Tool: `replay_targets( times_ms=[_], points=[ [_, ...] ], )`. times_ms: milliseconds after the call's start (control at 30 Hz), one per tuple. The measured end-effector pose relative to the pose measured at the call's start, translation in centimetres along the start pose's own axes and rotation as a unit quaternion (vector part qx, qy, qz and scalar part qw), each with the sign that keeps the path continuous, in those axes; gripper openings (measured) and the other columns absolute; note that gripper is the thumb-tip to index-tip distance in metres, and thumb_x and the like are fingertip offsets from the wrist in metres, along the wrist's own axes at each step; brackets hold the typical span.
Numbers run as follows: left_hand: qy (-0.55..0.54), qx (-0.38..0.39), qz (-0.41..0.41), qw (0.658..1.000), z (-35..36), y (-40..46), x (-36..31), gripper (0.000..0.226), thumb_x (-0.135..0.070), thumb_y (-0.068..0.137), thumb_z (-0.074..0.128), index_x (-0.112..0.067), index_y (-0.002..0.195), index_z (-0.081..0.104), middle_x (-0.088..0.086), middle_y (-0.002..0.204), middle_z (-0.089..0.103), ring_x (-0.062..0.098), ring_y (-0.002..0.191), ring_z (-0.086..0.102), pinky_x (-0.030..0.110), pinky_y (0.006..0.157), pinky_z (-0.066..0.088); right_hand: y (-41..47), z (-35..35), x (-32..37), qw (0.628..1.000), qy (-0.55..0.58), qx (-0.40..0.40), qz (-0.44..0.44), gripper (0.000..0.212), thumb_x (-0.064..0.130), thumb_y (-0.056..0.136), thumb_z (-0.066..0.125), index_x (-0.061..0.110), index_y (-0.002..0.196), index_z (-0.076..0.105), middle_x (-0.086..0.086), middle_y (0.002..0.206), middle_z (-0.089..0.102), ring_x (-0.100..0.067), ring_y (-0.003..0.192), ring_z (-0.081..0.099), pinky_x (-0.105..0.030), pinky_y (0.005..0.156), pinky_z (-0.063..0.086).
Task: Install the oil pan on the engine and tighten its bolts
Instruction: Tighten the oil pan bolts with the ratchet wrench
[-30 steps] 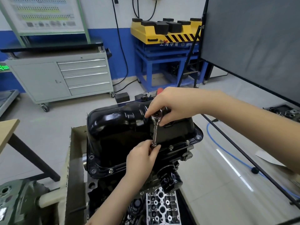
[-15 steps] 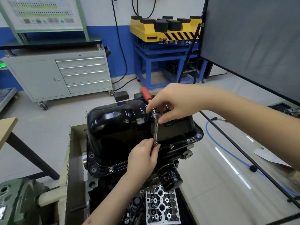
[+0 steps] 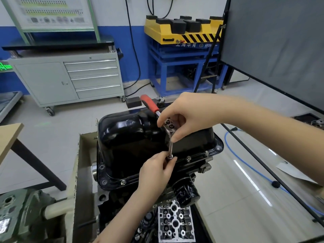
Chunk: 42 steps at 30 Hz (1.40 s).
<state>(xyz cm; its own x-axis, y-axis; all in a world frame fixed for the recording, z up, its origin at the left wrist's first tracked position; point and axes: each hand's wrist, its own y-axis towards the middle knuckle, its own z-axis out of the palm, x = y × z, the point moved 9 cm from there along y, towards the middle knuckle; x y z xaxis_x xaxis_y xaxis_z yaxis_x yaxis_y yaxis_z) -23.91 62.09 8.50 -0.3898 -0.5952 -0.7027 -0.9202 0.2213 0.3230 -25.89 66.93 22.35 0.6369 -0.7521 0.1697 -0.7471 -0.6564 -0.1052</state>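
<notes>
A glossy black oil pan point(image 3: 133, 135) sits on top of the inverted engine point(image 3: 122, 199) in the middle of the view. Bolts point(image 3: 189, 157) show along its near flange. A ratchet wrench point(image 3: 150, 104) with a red handle stands over the flange on a long chrome extension point(image 3: 170, 146). My right hand point(image 3: 185, 116) grips the ratchet head from above. My left hand point(image 3: 157, 171) pinches the lower end of the extension where the socket meets the flange. The bolt under the socket is hidden by my fingers.
A black oil filter point(image 3: 185, 192) juts out below the pan. A cardboard box point(image 3: 78, 172) stands left of the engine, a wooden table point(image 3: 10, 135) further left. A grey drawer cabinet point(image 3: 70, 79) and a blue and yellow stand point(image 3: 182, 50) are behind. A blue hose point(image 3: 245, 165) lies on the floor at right.
The red handle has swung out to the upper left from behind my right hand. My left hand stays pinched at the socket end.
</notes>
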Motion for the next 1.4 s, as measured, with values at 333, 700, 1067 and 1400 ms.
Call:
replay_targets(
  times_ms=[333, 700, 1067, 1400],
  points=[
    [0.022, 0.001, -0.005, 1.000, 0.4, 0.7, 0.2, 0.024, -0.031, 0.091, 0.051, -0.010, 0.081, 0.059, -0.010, 0.057, 0.038, 0.015, 0.061, 0.047, 0.023, 0.054, 0.029, 0.0, 0.2, 0.6, 0.998, 0.028, 0.032, -0.042, 0.021, 0.009, 0.081, 0.057, 0.028, 0.089, 0.054, 0.016, 0.082, 0.055, 0.001, 0.073, 0.049, -0.014, 0.062, 0.038],
    [0.013, -0.014, -0.023, 1.000, 0.3, 0.4, 0.6, 0.025, -0.040, 0.089, 0.052, -0.016, 0.083, 0.058, -0.010, 0.057, 0.042, 0.009, 0.058, 0.045, 0.016, 0.049, 0.027, 0.3, 0.5, 0.8, 0.984, -0.176, -0.009, 0.017, 0.025, 0.039, 0.090, 0.048, 0.015, 0.085, 0.050, 0.007, 0.065, 0.042, -0.009, 0.058, 0.040, -0.029, 0.050, 0.036],
    [-0.013, -0.030, -0.037, 0.999, 0.4, 0.3, 0.9, 0.021, -0.032, 0.086, 0.059, -0.015, 0.074, 0.057, -0.008, 0.051, 0.040, 0.009, 0.054, 0.044, 0.022, 0.053, 0.032, 0.2, 0.1, 1.0, 0.991, -0.128, 0.009, -0.020, 0.032, 0.043, 0.083, 0.059, 0.023, 0.107, 0.063, 0.014, 0.077, 0.048, -0.007, 0.070, 0.042, -0.026, 0.071, 0.041],
    [-0.031, -0.004, -0.077, 0.997, 0.5, 0.1, 1.3, 0.029, -0.041, 0.086, 0.055, -0.025, 0.063, 0.046, -0.007, 0.052, 0.043, 0.004, 0.052, 0.046, 0.015, 0.048, 0.033, 0.3, 0.7, 2.3, 0.995, -0.087, 0.029, -0.037, 0.030, 0.036, 0.085, 0.060, 0.023, 0.112, 0.062, 0.007, 0.092, 0.060, -0.007, 0.078, 0.048, -0.033, 0.078, 0.047]
  ],
)
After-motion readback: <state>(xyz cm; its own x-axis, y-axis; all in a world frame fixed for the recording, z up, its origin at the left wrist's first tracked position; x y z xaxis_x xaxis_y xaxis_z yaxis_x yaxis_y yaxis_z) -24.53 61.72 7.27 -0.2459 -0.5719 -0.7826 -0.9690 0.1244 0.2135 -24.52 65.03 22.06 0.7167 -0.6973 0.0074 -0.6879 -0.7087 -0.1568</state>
